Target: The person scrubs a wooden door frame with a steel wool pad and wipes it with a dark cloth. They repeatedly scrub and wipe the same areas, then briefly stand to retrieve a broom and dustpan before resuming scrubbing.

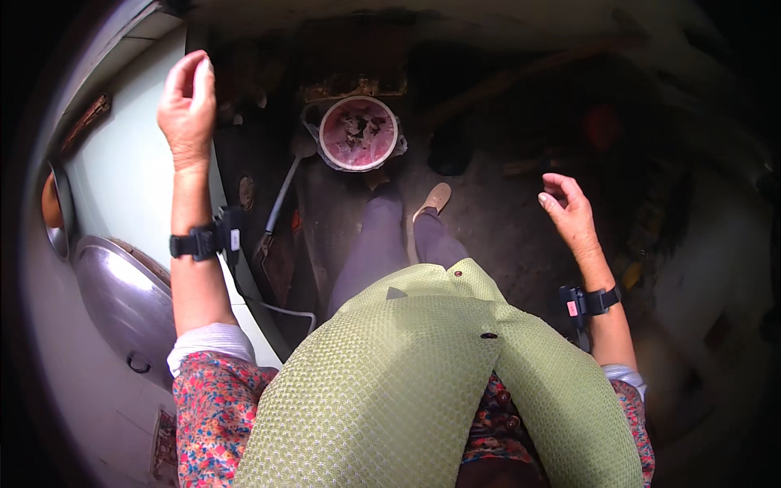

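My left hand (189, 113) is raised at the upper left, beside the edge of a white tiled counter (122, 158), its fingers curled loosely with nothing visible in them. On the right, my right hand (567, 210) hangs over the dark floor, fingers bent and apart, holding nothing that I can see. Between the hands, near my feet, stands a round pink bin (359, 133) lined with a plastic bag, with scraps inside. A long-handled metal tool (282, 195) leans to the left of the bin. Black straps with small devices are on both forearms.
A large metal wok lid (125, 299) lies at the left, below a metal bowl (59, 210) holding something orange-brown. A piece of wood (86, 124) rests on the counter's far side. A pale cable (284, 311) curves near my left forearm. Dim, unclear objects fill the right side.
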Motion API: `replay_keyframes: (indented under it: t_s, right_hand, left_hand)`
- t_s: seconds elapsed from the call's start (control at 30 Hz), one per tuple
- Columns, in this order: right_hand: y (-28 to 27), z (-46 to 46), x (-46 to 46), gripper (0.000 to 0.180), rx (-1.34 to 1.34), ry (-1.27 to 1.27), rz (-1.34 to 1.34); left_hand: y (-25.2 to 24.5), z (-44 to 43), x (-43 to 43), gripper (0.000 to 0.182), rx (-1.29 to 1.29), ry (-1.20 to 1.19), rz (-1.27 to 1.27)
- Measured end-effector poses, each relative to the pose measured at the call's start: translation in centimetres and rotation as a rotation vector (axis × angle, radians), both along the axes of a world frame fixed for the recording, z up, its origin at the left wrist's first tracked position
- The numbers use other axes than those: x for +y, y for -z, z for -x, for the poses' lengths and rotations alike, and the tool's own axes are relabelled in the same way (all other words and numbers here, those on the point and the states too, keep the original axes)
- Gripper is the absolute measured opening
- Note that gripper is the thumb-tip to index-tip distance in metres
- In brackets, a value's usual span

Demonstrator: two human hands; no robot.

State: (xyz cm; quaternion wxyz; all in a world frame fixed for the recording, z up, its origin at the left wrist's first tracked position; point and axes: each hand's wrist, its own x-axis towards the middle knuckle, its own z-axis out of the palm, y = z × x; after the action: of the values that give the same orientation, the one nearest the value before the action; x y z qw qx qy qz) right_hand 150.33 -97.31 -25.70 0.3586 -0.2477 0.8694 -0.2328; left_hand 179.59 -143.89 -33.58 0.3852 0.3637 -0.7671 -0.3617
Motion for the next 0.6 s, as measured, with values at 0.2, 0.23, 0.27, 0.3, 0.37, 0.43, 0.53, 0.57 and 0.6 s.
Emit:
replay_keyframes:
  t_s: [0.2, 0.23, 0.27, 0.3, 0.37, 0.43, 0.53, 0.57, 0.6]
  right_hand:
    - [4.7, 10.5, -7.5, 0.042, 0.503, -0.583, -0.043]
    - [5.9, 12.0, -8.8, 0.044, 0.58, -0.682, -0.003]
    - [7.3, 13.6, -10.0, 0.046, 0.621, -0.697, -0.142]
    - [8.3, 14.6, -10.8, 0.049, 0.687, -0.742, -0.192]
    - [10.9, 17.2, -13.2, 0.054, 0.81, -0.821, -0.356]
    - [13.1, 19.4, -14.7, 0.053, 0.888, -0.861, -0.418]
    - [15.1, 22.1, -15.1, 0.049, 1.048, -0.929, -0.744]
    - [15.7, 23.2, -14.9, 0.052, 1.085, -0.99, -0.802]
    - [16.3, 23.9, -14.8, 0.056, 1.103, -1.028, -0.931]
  left_hand:
    - [9.9, -12.4, 17.0, 0.047, -1.094, 0.065, -0.605]
    - [11.2, -13.8, 18.3, 0.059, -1.255, 0.127, -0.638]
    - [12.5, -15.0, 19.1, 0.062, -1.329, 0.152, -0.551]
    - [14.1, -16.5, 19.8, 0.065, -1.421, 0.177, -0.462]
    - [17.8, -18.1, 19.8, 0.067, -1.535, 0.212, -0.409]
    - [21.8, -19.8, 19.7, 0.056, -1.629, 0.323, -0.252]
    - [27.2, -22.7, 19.6, 0.043, -1.709, 0.407, -0.086]
    - [28.6, -23.4, 19.5, 0.042, -1.749, 0.417, -0.079]
    - [30.1, -24.1, 19.2, 0.042, -1.829, 0.455, -0.098]
